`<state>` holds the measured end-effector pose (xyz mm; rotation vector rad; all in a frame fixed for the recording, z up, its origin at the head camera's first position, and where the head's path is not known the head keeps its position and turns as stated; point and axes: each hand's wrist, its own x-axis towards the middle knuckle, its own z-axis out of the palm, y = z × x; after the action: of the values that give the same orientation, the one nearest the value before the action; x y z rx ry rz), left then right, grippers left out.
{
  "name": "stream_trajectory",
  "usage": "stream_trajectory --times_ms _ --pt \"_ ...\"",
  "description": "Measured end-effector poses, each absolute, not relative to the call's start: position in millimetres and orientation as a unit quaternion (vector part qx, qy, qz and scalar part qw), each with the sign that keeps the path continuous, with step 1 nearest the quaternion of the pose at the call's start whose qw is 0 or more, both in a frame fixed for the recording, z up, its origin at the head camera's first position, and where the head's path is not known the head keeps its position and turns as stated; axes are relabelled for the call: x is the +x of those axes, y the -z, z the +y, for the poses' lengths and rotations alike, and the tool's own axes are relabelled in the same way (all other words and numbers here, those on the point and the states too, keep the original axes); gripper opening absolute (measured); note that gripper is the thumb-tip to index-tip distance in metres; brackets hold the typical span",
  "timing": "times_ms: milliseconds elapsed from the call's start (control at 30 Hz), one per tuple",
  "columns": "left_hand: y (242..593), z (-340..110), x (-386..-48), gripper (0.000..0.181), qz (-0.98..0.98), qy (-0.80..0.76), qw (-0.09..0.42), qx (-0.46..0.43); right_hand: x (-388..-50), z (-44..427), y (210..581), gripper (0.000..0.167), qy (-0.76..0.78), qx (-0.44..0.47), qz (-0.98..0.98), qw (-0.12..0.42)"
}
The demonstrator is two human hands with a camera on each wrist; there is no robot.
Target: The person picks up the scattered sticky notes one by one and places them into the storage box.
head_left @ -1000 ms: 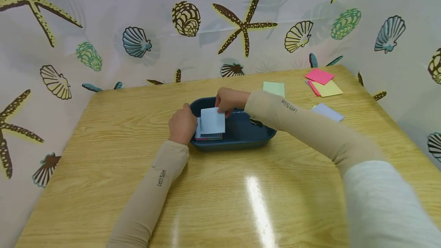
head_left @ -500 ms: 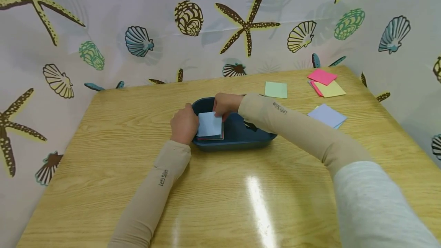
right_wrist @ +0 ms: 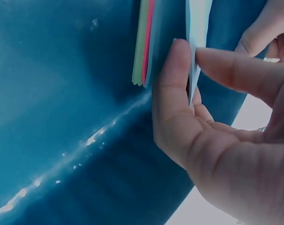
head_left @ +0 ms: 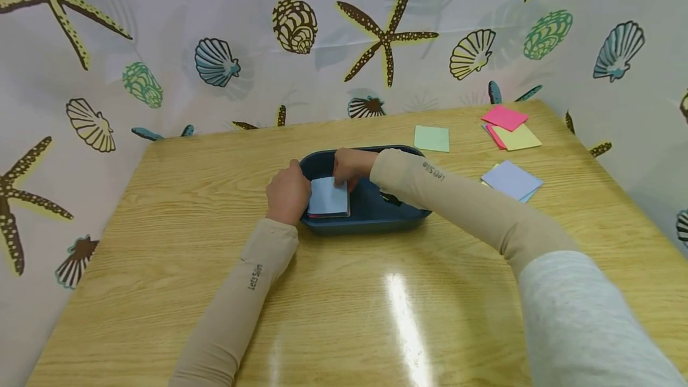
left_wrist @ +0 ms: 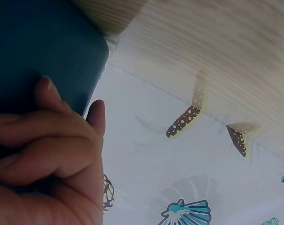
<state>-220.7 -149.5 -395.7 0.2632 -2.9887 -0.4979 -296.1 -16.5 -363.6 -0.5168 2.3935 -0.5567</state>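
My left hand (head_left: pixel 288 194) grips the left end of a dark blue oval bin (head_left: pixel 365 229), fingers curled over its rim; the left wrist view shows them against the bin wall (left_wrist: pixel 39 37). Inside the bin my right hand (head_left: pixel 352 166) pinches light blue sticky notes (head_left: pixel 329 197) by their far right corner. In the right wrist view, thumb and finger hold these thin blue sheets (right_wrist: pixel 197 28) on edge. Beside them, apart, stands a layered stack of green, pink and blue notes (right_wrist: pixel 144 42). In the head view the held notes lie over this stack, with only its edges showing.
On the wooden table (head_left: pixel 344 291), right of the bin, lie a pale green note (head_left: pixel 432 138), a pink note (head_left: pixel 505 117) overlapping a yellow one (head_left: pixel 517 137), and a lavender-blue pile (head_left: pixel 512 180). A shell-patterned cloth (head_left: pixel 258 88) hangs behind the table.
The right hand has lowered the light blue notes onto the stack at the bin's left end, lining them up with it. The left hand keeps its grip on the bin.
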Motion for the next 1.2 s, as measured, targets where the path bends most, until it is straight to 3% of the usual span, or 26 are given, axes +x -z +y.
stream_trajectory --times_ms 600,833,967,1200 --pt "394.6 -149.3 -218.1 0.027 -0.983 0.152 0.062 0.079 -286.3 -21.6 371.2 0.015 0.147 -0.241 0.927 0.246" --pt "394.3 -149.9 -218.1 0.028 -0.983 0.157 0.059 0.078 -274.5 -23.8 371.7 0.013 0.109 -0.273 0.937 0.190" --pt "395.1 -149.6 -216.8 0.026 -0.983 0.157 0.067 0.073 -272.2 -23.5 370.6 0.010 0.103 -0.279 0.935 0.194" --pt "395.2 -149.8 -216.5 0.025 -0.983 0.150 0.073 0.072 -272.4 -20.1 366.4 0.028 0.107 -0.269 0.931 0.223"
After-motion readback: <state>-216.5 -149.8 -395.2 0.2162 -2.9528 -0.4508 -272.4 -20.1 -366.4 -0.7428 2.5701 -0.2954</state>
